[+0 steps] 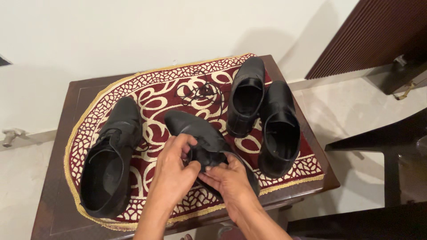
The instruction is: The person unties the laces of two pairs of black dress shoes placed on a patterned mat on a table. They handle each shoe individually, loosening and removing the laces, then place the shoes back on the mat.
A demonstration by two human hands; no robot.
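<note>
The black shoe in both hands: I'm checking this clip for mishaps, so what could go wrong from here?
1. The held black shoe sits near the table's front edge; if the left hand or right hand loosens its grip, it may drop off.
2. The loose black lace lies coiled on the mat and could snag.
3. The rightmost shoe lies close to the mat's fringe and could be nudged off.

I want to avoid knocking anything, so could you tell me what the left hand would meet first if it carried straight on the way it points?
The left hand points up-right at the black leather shoe it already touches; beyond lies a loose black lace, though depth is unclear.
</note>
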